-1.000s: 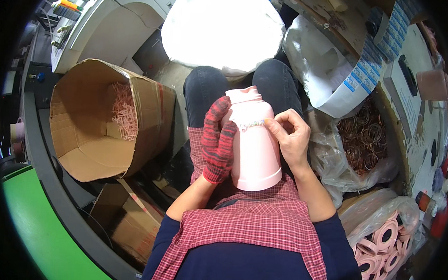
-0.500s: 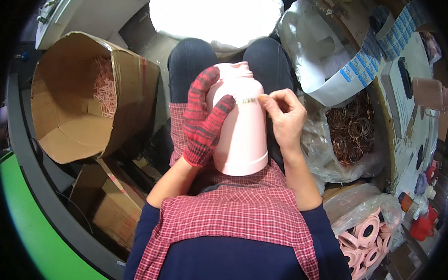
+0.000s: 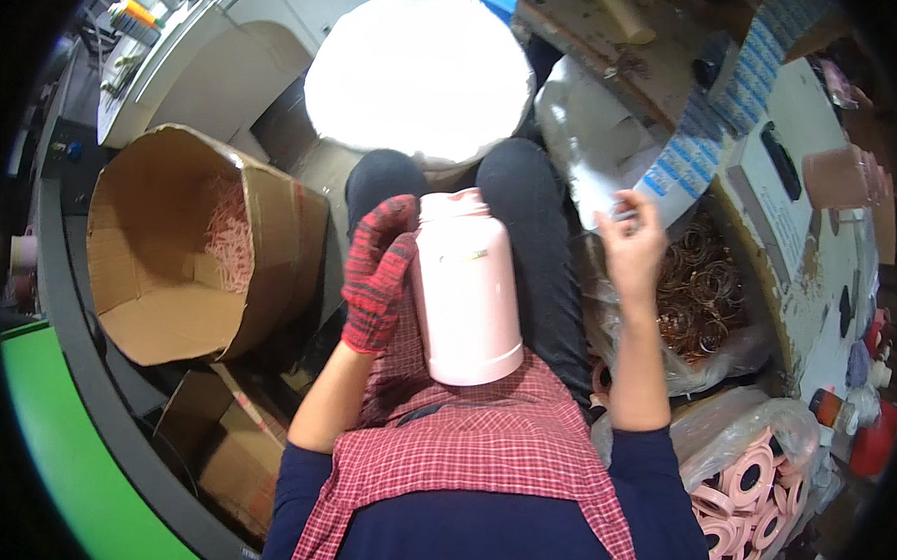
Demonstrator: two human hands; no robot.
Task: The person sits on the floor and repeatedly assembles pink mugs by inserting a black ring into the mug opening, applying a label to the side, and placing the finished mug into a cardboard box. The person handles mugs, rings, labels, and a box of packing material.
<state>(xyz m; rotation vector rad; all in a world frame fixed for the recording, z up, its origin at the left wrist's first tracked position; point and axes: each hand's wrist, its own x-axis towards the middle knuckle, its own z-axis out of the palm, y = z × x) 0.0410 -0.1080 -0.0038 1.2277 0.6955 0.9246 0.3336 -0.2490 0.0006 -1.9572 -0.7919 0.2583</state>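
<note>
**Left hand [image 3: 377,277] on the bottle [image 3: 469,311], right hand [image 3: 635,248] beside the strip [image 3: 678,170]**

The pink bottle lies tilted in the lap, just right of the left hand, its mouth pointing away from the body and its base toward it. A small shiny mark [image 3: 470,254] sits on its upper front, to the right of the left thumb. The left hand, in a red and black glove [image 3: 372,312], grasps the bottle by its left side near the shoulder. The right hand is bare and off the bottle, well to its right, with bent fingers at the edge of the white strip with blue labels; whether they grip it I cannot tell. The strip runs up and to the right from there.

Under the left hand and the bottle spreads a red checked apron [image 3: 501,457]. Below and right of the right hand, copper-coloured rings [image 3: 693,301] fill a clear bag; farther below, pink rings [image 3: 750,483] fill another. Right of the right hand, beyond the copper-coloured rings, runs a counter [image 3: 819,271]. Well left of the left hand, a cardboard box [image 3: 167,308] lies tipped, with thin pink pieces [image 3: 230,245] inside. Beyond both hands stands a bright white bundle [image 3: 418,68].
</note>
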